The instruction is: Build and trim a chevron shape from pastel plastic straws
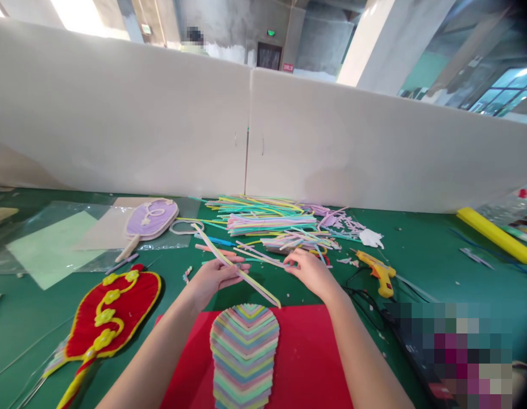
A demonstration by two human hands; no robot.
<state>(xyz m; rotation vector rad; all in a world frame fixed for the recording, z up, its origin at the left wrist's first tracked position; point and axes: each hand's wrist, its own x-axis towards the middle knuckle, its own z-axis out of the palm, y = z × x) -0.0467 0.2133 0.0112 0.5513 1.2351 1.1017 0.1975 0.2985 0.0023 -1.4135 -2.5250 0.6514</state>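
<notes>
My left hand point(218, 277) is closed around a few long pastel strips point(257, 286), yellow, white and lilac, which slant down to the right. My right hand point(303, 267) pinches the ends of more thin strips point(261, 254) lying toward the pile. Below both hands, a rounded piece point(245, 358) of striped pastel chevrons lies on a red sheet point(310, 358). Behind my hands is a pile of coloured strips point(269, 223).
A red fan with yellow flowers point(118, 309) and a purple fan point(152, 218) lie left. To the right are a yellow glue gun point(378, 272) with its cable, a yellow bar point(497, 234) and a pixelated dark device. A white partition point(331, 136) stands behind; a person's head shows beyond.
</notes>
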